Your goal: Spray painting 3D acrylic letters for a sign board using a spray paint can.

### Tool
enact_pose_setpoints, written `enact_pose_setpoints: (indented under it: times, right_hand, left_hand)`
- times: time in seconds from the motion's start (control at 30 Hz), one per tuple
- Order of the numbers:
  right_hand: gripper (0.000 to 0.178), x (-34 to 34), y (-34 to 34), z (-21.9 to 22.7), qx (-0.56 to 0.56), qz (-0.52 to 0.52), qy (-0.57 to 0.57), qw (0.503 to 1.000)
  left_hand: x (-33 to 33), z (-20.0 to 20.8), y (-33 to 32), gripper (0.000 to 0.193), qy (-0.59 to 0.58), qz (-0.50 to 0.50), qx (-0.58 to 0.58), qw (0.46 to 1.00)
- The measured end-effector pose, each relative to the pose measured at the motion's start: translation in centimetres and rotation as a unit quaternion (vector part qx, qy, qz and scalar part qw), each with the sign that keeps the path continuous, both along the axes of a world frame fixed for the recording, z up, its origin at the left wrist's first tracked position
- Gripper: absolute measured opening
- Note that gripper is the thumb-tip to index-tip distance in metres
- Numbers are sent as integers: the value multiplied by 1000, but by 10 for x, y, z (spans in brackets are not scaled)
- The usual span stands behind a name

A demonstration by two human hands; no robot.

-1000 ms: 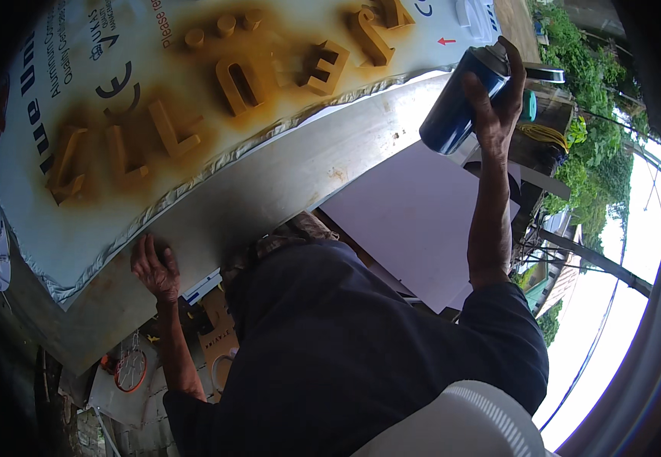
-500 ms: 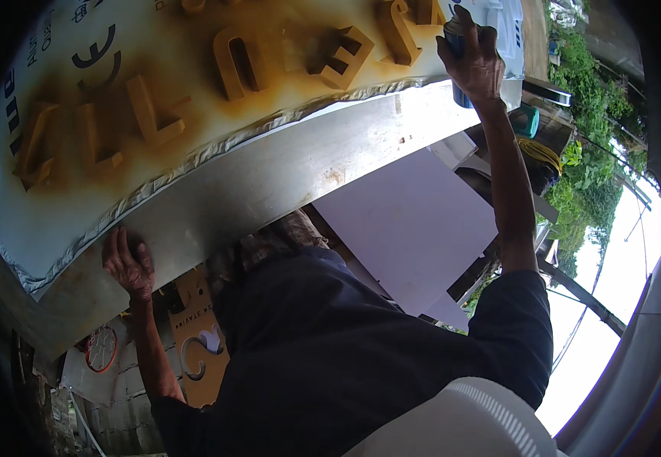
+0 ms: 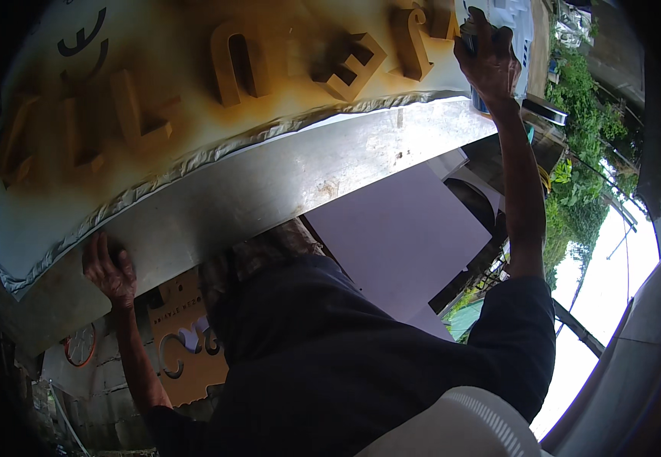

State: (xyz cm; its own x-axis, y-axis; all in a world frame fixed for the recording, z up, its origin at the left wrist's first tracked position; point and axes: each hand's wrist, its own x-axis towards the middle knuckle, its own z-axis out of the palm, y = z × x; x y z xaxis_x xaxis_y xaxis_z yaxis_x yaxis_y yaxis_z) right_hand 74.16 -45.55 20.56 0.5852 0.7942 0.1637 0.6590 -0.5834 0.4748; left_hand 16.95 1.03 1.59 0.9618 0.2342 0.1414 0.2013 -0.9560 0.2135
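My right hand (image 3: 492, 67) is closed around a blue spray can (image 3: 480, 103), held upright at the right end of the sheet with the fingers over its top. Just left of the can stand raised block letters (image 3: 410, 49), coated gold-brown. More of these letters (image 3: 142, 114) run along to the left. They rest on a white printed plastic sheet (image 3: 49, 221) stained with brown overspray. My left hand (image 3: 110, 273) lies flat with its fingers apart on the bare metal tabletop (image 3: 269, 171), near the table's front edge.
Below the table edge leans a large pale board (image 3: 399, 236). A brown cut-out panel (image 3: 186, 335) and an orange-red hoop (image 3: 79, 346) are low at the left. Green plants (image 3: 589, 114) grow beyond the table's right end.
The whole view has shifted slightly. My right hand, still gripping the spray can, appears a little farther right and lower. My left hand stays on the metal tabletop.
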Motion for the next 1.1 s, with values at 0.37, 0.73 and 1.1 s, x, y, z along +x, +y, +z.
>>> enact_pose_setpoints:
  times: [0.37,0.73,1.1]
  right_hand:
    - [66,5,6,10,5,25,-22,999]
    - [64,18,-7,6,-42,40,-37,998]
    - [64,25,-24,-5,-39,19,29,999]
  left_hand:
    - [-3,0,-2,46,5,1,11,1000]
    - [-2,-2,-1,45,2,0,16,1000]
    - [-3,-3,-1,46,5,0,9,1000]
